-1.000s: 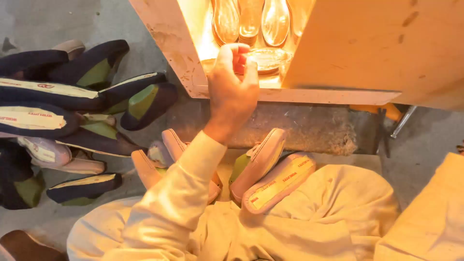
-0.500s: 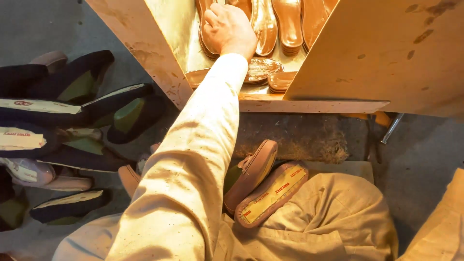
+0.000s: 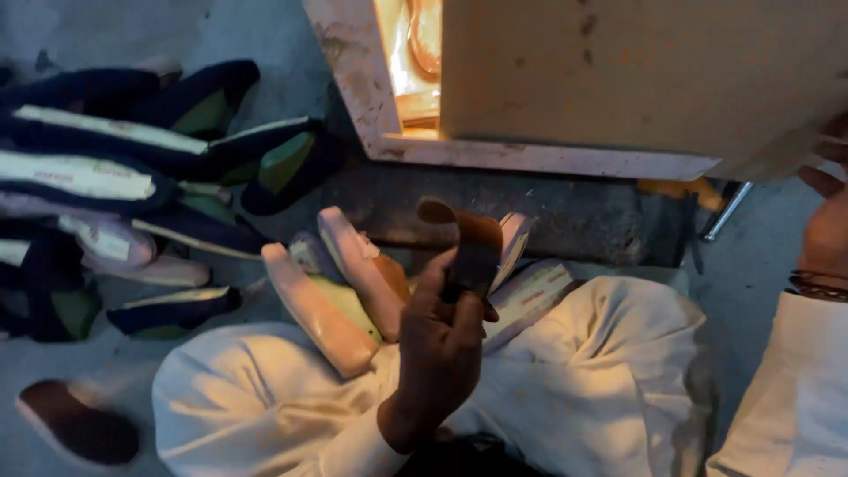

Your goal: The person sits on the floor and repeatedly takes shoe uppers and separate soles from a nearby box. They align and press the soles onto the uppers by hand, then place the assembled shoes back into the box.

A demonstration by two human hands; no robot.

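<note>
My left hand [image 3: 439, 340] is raised over my lap and grips a curved brown shoe sole [image 3: 475, 240] upright between fingers and thumb. At the right edge, my right hand [image 3: 826, 216] is only partly in view, its fingers curled on the lower corner of the wooden door [image 3: 636, 79] of a lit box. Through the narrow gap beside the door, a few soles [image 3: 424, 35] show in warm light. Pale pink slip-on shoes [image 3: 331, 305] lie across my lap in front of the left hand.
A heap of dark blue and green shoes [image 3: 115, 177] fills the floor at left. A brown sole [image 3: 75, 428] lies at the bottom left. The box rests on a stone ledge [image 3: 574, 216], and a metal rod [image 3: 729, 210] pokes out at the right.
My left hand has come out of the lit box and down to my lap with a brown sole in it. The wooden door now covers most of the opening.
</note>
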